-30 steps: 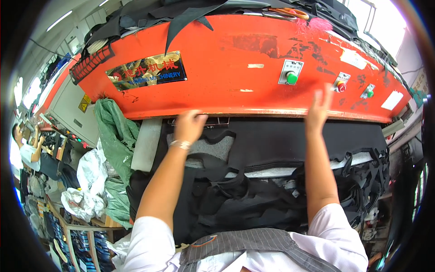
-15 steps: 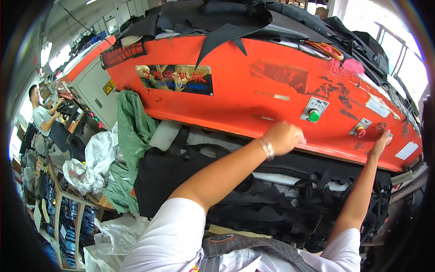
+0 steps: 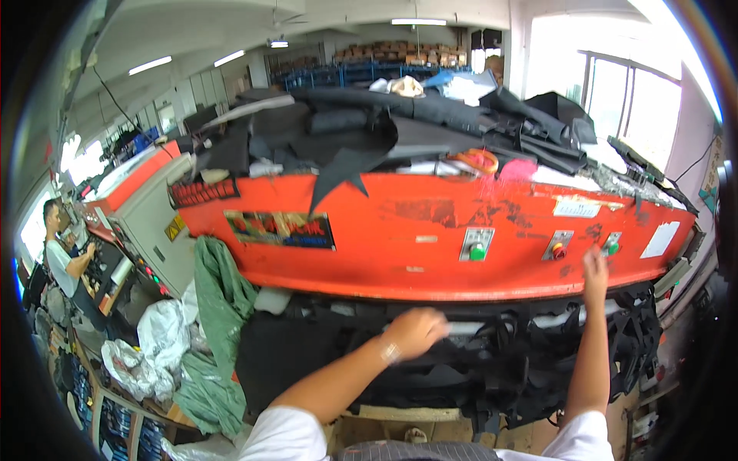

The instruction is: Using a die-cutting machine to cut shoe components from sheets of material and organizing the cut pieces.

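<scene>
Along the right of the red machine [image 3: 369, 269], I see the right hand [image 3: 594, 273] beside the rightmost green button [image 3: 613, 248] and the left hand [image 3: 415, 332] over the nearer black sheets [image 3: 292, 349], both too blurred to tell clenched from loose, and an accidental press could trap straying fingers.

The person wore a white top with a short left sleeve [image 3: 288, 432] and right sleeve [image 3: 589, 438], a pale, shiny bracelet [image 3: 390, 353] behind the left hand [image 3: 417, 332], and a dark grey, pinstriped apron [image 3: 419, 452].
</scene>
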Demonstrator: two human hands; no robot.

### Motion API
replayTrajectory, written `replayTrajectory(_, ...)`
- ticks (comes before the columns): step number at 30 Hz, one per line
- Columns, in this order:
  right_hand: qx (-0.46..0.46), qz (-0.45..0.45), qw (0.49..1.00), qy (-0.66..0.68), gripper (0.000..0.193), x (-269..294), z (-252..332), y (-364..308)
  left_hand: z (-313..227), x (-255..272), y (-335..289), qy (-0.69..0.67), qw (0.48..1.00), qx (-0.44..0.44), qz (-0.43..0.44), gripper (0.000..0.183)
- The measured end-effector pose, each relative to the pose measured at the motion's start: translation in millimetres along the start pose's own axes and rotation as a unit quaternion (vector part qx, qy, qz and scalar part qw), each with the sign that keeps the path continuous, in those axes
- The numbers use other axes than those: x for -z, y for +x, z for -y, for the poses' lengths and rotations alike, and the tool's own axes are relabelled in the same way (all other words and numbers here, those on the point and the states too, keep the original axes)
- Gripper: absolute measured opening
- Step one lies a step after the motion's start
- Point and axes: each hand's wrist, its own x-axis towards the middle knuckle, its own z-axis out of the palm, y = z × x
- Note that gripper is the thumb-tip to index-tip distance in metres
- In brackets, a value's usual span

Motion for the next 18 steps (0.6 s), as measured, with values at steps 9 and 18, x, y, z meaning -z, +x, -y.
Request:
replayTrajectory(9,0.254,0.667,0.698,-0.065,0.054,-121,175,-250,-39,-8,-167,0.134,0.951,0.24,0.139,0.045)
replayTrajectory(18,0.222,0.586,0.732,-0.267,0.048,-153,195,-303,-37,-38,-177,0.24,0.937,0.24,0.08,0.045)
